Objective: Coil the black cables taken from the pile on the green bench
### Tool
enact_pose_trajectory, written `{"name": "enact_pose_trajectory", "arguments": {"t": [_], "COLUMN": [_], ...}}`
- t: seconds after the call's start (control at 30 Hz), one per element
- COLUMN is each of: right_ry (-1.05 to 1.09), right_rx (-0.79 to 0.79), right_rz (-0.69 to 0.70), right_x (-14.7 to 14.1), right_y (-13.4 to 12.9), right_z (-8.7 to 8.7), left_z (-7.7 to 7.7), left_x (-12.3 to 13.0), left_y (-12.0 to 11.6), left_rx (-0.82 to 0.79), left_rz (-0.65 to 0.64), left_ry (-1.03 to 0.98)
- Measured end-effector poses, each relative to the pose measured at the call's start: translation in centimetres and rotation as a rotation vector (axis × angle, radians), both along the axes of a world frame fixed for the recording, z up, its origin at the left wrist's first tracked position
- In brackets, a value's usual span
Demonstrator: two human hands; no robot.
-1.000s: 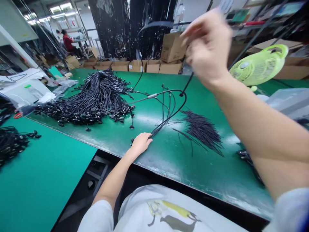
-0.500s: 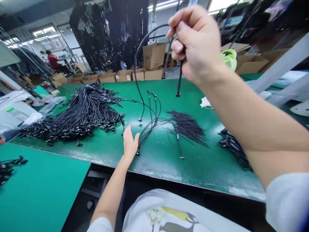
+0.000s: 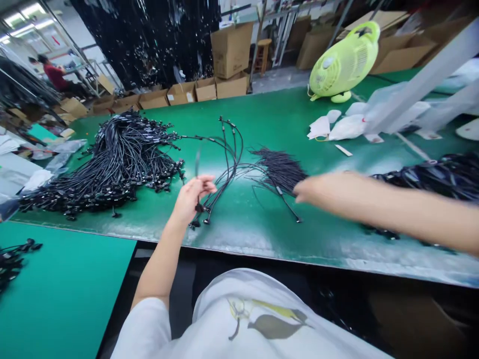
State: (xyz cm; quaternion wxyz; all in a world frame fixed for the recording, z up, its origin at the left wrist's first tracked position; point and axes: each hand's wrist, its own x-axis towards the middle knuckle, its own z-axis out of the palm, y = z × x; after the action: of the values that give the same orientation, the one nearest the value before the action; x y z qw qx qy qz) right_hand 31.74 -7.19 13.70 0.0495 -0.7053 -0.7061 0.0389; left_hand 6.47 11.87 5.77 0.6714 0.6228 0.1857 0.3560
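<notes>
My left hand (image 3: 191, 195) is closed around a black cable; its connector end (image 3: 199, 207) pokes out below the fingers and a blurred length rises above them. Beside that hand, several loose black cables (image 3: 234, 172) with small connectors lie crossed on the green tabletop. My right hand (image 3: 309, 187) is smeared by motion at the right edge of a bundle of thin black strips (image 3: 282, 169). Its fingertips are blurred, so I cannot see whether they grip anything. One cable (image 3: 287, 202) lies bent just left of that hand.
A large heap of black cables (image 3: 123, 159) covers the table's left part. More cables (image 3: 441, 174) lie at the right, partly behind my forearm. A green fan (image 3: 346, 62), white plastic bags (image 3: 348, 127) and a slanted grey post (image 3: 422, 75) stand toward the back right. Cardboard boxes (image 3: 232, 50) line the far side.
My right hand has come down from high up, where it held a cable, to the strip bundle. My left hand, open before, has closed on a cable. The view has tilted downward.
</notes>
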Motion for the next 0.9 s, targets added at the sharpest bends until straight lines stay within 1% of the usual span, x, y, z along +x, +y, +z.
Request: {"name": "enact_pose_trajectory", "arguments": {"t": [0.03, 0.07, 0.1, 0.13, 0.17, 0.2, 0.23, 0.3, 0.33, 0.4, 0.43, 0.5, 0.57, 0.6, 0.63, 0.67, 0.73, 0.77, 0.83, 0.9], "right_ry": [-0.019, -0.018, -0.001, -0.001, -0.007, -0.011, 0.0, 0.077, 0.128, 0.218, 0.257, 0.353, 0.5, 0.6, 0.714, 0.833, 1.035, 1.1, 1.149, 1.1], "right_rx": [-0.127, -0.202, -0.208, -0.131, -0.029, 0.055, 0.103, 0.121, 0.117, 0.12, 0.133, 0.137, 0.056, -0.016, -0.107, -0.203, -0.38, -0.464, -0.636, -0.771], "right_rz": [0.066, 0.13, 0.178, 0.162, 0.114, 0.057, 0.022, 0.031, 0.049, 0.049, 0.026, -0.032, -0.091, -0.114, -0.123, -0.113, -0.048, -0.002, 0.09, 0.204], "right_x": [-1.8, -3.3, -4.3, -4.8, -4.5, -3.6, -2.3, 1.0, 2.6, 5.1, 5.9, 6.6, 6.4, 6.1, 5.6, 5.0, 3.8, 3.2, 2.1, 1.2], "right_y": [-0.5, -0.7, -0.6, -0.3, 0.2, 0.8, 1.4, 2.2, 2.4, 2.4, 2.2, 1.6, 0.9, 0.6, 0.3, 0.1, -0.1, -0.3, -0.8, -1.6], "right_z": [-1.1, -1.6, -1.6, -1.2, -0.7, -0.2, 0.1, -0.1, -0.7, -2.5, -3.5, -5.2, -6.2, -6.4, -6.4, -6.3, -5.9, -5.6, -5.5, -6.0], "left_z": [0.3, 0.5, 0.5, 0.4, 0.3, 0.0, -0.2, -0.5, -0.5, -0.4, -0.2, 0.0, 0.0, 0.0, -0.1, -0.2, -0.2, -0.2, 0.1, 0.5], "left_x": [0.9, 1.7, 2.4, 2.9, 3.2, 3.3, 3.2, 2.6, 2.3, 1.7, 1.4, 1.1, 1.2, 1.3, 1.5, 1.8, 2.2, 2.3, 2.3, 2.0], "left_y": [-1.2, -2.4, -3.6, -4.6, -5.3, -5.8, -6.0, -5.9, -5.6, -4.9, -4.5, -4.0, -3.7, -3.7, -3.7, -3.9, -4.3, -4.6, -4.9, -5.0], "left_rx": [0.083, 0.16, 0.208, 0.215, 0.18, 0.115, 0.035, -0.136, -0.221, -0.393, -0.467, -0.561, -0.573, -0.559, -0.541, -0.518, -0.458, -0.429, -0.387, -0.404], "left_rz": [-0.051, -0.135, -0.244, -0.362, -0.466, -0.536, -0.576, -0.615, -0.637, -0.674, -0.652, -0.505, -0.349, -0.318, -0.332, -0.384, -0.532, -0.594, -0.644, -0.632], "left_ry": [0.067, 0.142, 0.207, 0.253, 0.277, 0.282, 0.276, 0.253, 0.245, 0.219, 0.19, 0.115, 0.081, 0.094, 0.126, 0.171, 0.276, 0.315, 0.336, 0.302]}}
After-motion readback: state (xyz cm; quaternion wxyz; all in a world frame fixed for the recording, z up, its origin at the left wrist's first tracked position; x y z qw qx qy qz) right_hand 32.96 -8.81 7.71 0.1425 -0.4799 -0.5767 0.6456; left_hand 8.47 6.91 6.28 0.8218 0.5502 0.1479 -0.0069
